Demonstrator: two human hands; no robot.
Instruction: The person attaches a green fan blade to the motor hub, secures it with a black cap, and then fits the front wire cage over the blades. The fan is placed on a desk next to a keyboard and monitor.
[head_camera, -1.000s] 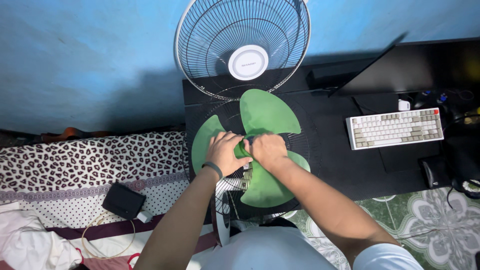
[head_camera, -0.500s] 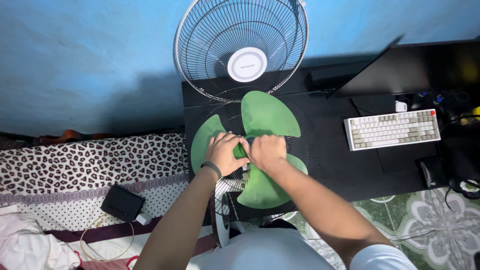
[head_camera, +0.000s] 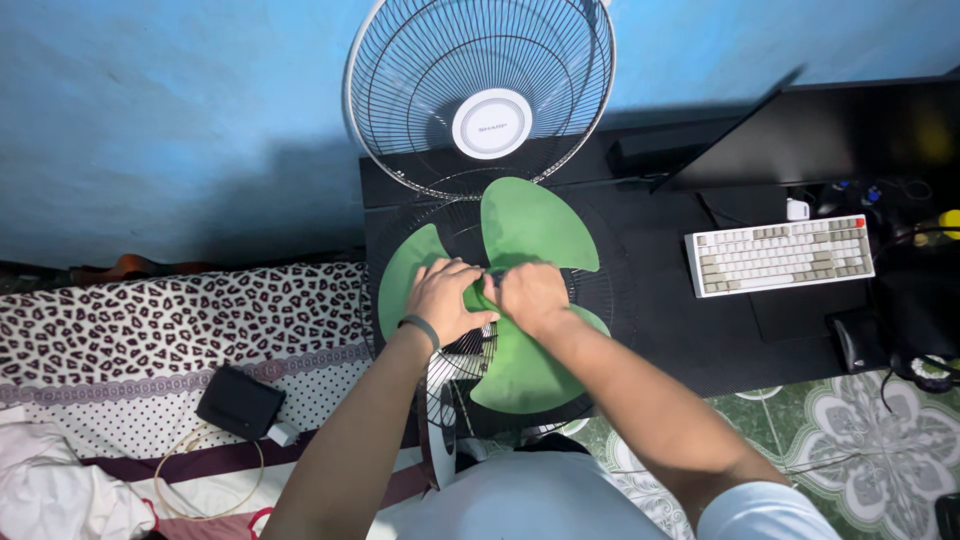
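Observation:
A green three-bladed fan blade (head_camera: 535, 228) lies over the dark rear fan grille (head_camera: 610, 285) below me. My left hand (head_camera: 445, 298), with a dark band on its wrist, rests on the left blade and grips the green hub. My right hand (head_camera: 532, 295) closes over the middle of the hub from the right. The hub itself is hidden under my fingers. The detached front fan grille (head_camera: 480, 90), with a white round centre cap, leans against the blue wall behind.
A black desk (head_camera: 680, 330) carries a white and grey keyboard (head_camera: 779, 255), a dark monitor (head_camera: 830, 135) and a black mouse (head_camera: 855, 340). A leopard-print bed (head_camera: 150, 320) lies left with a black box (head_camera: 238, 402) and cable. Patterned floor tiles (head_camera: 880, 450) show at lower right.
The blade has turned very slightly and my hands have shifted a little on the hub. The view has drifted a touch; nothing was let go.

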